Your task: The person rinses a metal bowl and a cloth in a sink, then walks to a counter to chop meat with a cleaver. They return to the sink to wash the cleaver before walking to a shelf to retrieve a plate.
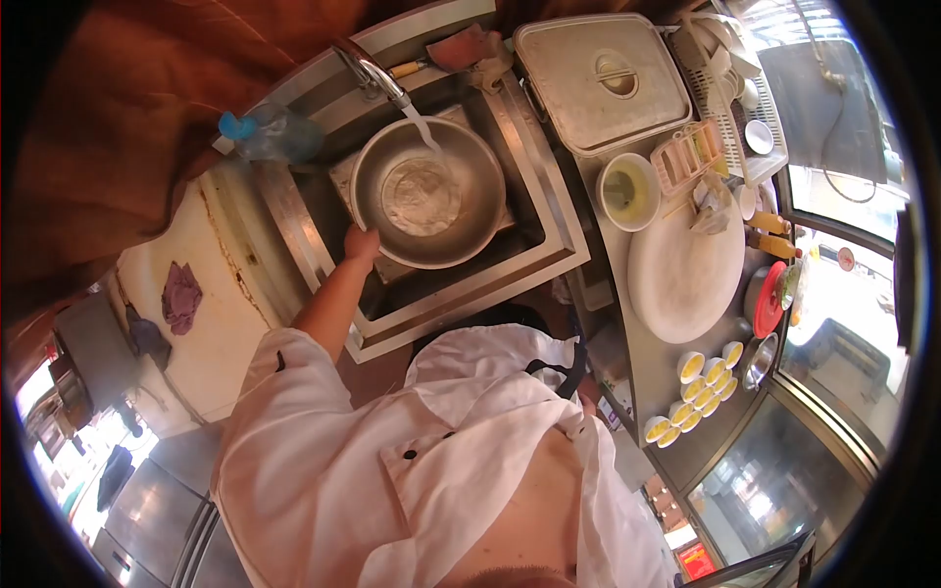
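Observation:
My left hand (pixel 363 245) is closed at the lower left edge of a round metal pan (pixel 478 176), fingers wrapped where the pan's side meets it; any handle there is hidden by the hand. The pan sits level over the sink (pixel 529 186). Water runs from the chrome faucet (pixel 377 73) into it, and shallow water ripples over its bottom. My right hand does not show; the right side of my white jacket (pixel 490 363) covers that area.
Left of the faucet stands a clear bottle with a blue cap (pixel 237 125). A purple cloth (pixel 182 298) lies on the left counter. Rightward are a lidded metal container (pixel 559 73), a bowl (pixel 629 192), a round white board (pixel 676 284) and several small yellow-filled cups (pixel 705 396).

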Demonstrator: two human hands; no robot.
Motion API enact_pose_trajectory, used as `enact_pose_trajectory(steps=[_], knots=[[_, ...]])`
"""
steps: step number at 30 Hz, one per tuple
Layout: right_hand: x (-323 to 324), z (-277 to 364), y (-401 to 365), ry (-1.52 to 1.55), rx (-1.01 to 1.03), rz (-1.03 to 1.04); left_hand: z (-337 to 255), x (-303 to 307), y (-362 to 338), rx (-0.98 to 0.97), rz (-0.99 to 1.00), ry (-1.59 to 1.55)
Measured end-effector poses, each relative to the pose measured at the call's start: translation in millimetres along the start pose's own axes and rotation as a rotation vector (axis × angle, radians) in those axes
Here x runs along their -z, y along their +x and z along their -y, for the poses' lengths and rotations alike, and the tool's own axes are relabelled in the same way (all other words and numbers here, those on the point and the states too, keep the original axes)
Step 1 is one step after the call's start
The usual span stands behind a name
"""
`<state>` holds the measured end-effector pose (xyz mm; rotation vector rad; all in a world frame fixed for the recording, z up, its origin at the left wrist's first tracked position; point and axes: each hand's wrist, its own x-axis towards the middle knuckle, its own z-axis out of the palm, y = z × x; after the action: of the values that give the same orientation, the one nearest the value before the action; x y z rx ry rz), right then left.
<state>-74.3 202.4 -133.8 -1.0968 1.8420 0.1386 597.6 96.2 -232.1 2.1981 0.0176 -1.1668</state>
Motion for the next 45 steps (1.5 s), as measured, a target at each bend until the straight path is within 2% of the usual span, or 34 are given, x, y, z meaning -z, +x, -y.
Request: enact_pose_trajectory(steps=[1, 3, 4, 6, 9, 10, 14, 16, 17, 19, 21, 23, 25, 27, 28, 30, 31, 33, 34, 36, 38, 40, 42, 44, 45], knots=[[6, 38, -13, -0.035, -0.009, -0.011, -2, 5, -8, 0.001, -0.002, 0.003], [8, 45, -11, -0.034, -0.008, -0.003, 0, 10, -23, 0.160, 0.092, -0.340], [9, 47, -10, -0.035, -0.011, 0.004, 11, 9, -22, 0.159, 0.092, -0.340], [10, 52, -9, -0.059, -0.011, 0.007, 48, 1, -6, 0.394, 0.067, -0.465], [9, 49, -12, -0.111, -0.025, -0.005, 91, -28, 4, 0.402, 0.040, -0.552], [8, 47, -13, -0.135, -0.032, -0.022, 81, -34, -8, 0.428, -0.013, -0.440], [9, 45, -26, -0.141, -0.010, -0.040, 84, -66, -9, 0.467, 0.019, -0.354], [3, 27, -25, -0.027, -0.050, -0.038, 92, -93, -9, 0.571, 0.297, -0.481], [-2, 13, -22, -0.025, -0.055, -0.041, 88, -95, -8, 0.573, 0.301, -0.476], [-10, -39, -4, 0.058, -0.021, -0.046, 43, -91, -12, 0.610, 0.773, -0.467], [-8, -13, -15, 0.010, -0.046, -0.051, -2, -100, 4, 0.287, 0.701, -0.625], [-9, -3, -17, -0.040, -0.070, -0.055, -64, -103, 8, 0.177, 0.664, -0.937], [-19, -55, 4, 0.047, -0.017, -0.049, -108, -113, 27, 0.074, 0.723, -1.114], [-11, 7, -23, -0.028, -0.037, -0.054, -122, -138, 81, 0.084, 0.910, -1.234], [-6, 37, -33, -0.102, -0.055, -0.056, -133, -139, 75, 0.084, 0.915, -1.237], [-16, 2, -21, -0.055, -0.055, -0.065, -166, -137, 50, -0.247, 0.540, -0.462], [-19, -15, -19, -0.006, -0.056, -0.070, -169, -139, 45, -0.247, 0.542, -0.463], [-19, -18, -23, -0.015, -0.050, -0.076, -170, -141, 37, -1.060, 0.019, 0.479], [-20, -17, -24, -0.024, -0.046, -0.079, -168, -137, 33, -1.062, 0.018, 0.478], [-17, -8, -27, -0.058, -0.049, -0.068, -156, -114, 29, -0.786, 0.235, 0.776], [-18, -5, -28, -0.091, -0.054, -0.054, -111, -82, 34, -1.112, 0.128, 0.622], [-20, -14, -24, -0.067, -0.063, -0.064, -66, -56, 30, -0.908, -0.126, 0.905], [-22, -21, -18, -0.058, -0.063, -0.068, -23, -36, 8, -0.507, -0.388, 0.771], [-21, -19, -17, -0.054, -0.071, -0.069, 6, -26, -19, -0.228, -0.245, 0.966], [-19, -11, -16, -0.021, -0.080, -0.067, 29, -30, -24, 0.034, -0.042, 0.326]])
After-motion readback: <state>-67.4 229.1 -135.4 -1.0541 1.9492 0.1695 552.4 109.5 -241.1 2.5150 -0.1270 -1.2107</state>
